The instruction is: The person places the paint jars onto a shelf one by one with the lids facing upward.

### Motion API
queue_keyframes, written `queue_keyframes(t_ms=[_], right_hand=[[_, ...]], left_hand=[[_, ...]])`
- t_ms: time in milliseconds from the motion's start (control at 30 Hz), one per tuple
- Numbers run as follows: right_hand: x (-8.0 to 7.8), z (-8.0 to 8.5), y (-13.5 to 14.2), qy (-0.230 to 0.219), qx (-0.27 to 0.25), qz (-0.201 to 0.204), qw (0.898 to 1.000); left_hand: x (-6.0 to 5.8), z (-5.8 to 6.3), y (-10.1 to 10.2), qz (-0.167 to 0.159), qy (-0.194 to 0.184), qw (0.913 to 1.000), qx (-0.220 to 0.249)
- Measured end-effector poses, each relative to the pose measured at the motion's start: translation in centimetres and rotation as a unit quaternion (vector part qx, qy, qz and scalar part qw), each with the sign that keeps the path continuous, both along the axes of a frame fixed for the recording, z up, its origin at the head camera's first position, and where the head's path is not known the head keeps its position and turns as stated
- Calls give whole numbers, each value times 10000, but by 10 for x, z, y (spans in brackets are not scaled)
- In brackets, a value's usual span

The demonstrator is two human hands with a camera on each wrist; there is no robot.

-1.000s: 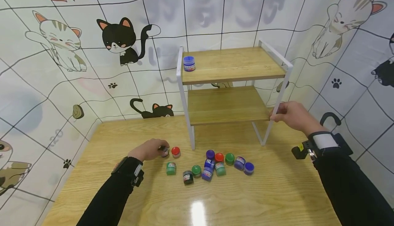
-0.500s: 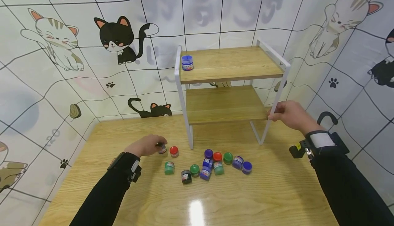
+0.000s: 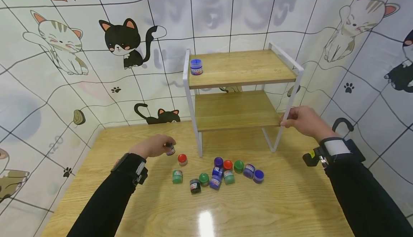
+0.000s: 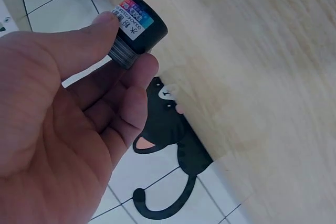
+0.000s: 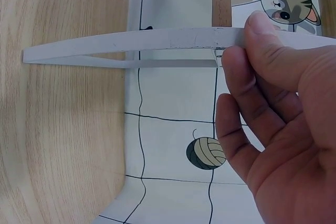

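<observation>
My left hand (image 3: pixel 154 146) pinches a small black paint jar (image 4: pixel 137 24) between thumb and fingers; in the left wrist view it is tilted, its colourful label facing the camera. In the head view it hangs a little above the table, just behind a red-lidded jar (image 3: pixel 182 159). My right hand (image 3: pixel 302 121) grips the white metal leg of a two-tier shelf (image 3: pixel 238 111) at the level of the lower board. Thumb and fingertips pinch that white frame (image 5: pixel 173 39) in the right wrist view. One blue paint jar (image 3: pixel 196 67) stands at the left end of the top board.
On the wooden table (image 3: pixel 155 208) before the shelf lie several jars: a green one (image 3: pixel 177 176), another black one (image 3: pixel 195 185), and a cluster of blue (image 3: pixel 215 181), red and green ones. A cat-patterned sheet (image 3: pixel 209 14) covers the walls behind and beside.
My left hand has lifted the black paint jar slightly off the table and moved it a little away from me. The right hand keeps its grip on the shelf leg.
</observation>
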State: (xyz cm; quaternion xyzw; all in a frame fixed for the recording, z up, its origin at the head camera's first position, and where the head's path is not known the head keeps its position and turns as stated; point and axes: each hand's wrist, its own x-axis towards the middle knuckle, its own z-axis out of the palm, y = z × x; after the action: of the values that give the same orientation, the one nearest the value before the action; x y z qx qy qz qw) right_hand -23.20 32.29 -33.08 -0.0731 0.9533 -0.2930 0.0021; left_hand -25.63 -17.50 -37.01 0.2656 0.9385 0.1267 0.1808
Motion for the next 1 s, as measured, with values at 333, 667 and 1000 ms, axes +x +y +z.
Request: queue_keyframes(t_ms=[333, 667, 1000], right_hand=[[-2, -1, -2, 69, -34, 57, 10000], [-1, -1, -1, -22, -36, 42, 10000], [0, 1, -3, -35, -51, 7, 10000]], left_hand=[[2, 21, 8, -240, -14, 9997, -37], [7, 45, 22, -626, -237, 9977, 100], [23, 76, 58, -1006, 15, 9949, -69]])
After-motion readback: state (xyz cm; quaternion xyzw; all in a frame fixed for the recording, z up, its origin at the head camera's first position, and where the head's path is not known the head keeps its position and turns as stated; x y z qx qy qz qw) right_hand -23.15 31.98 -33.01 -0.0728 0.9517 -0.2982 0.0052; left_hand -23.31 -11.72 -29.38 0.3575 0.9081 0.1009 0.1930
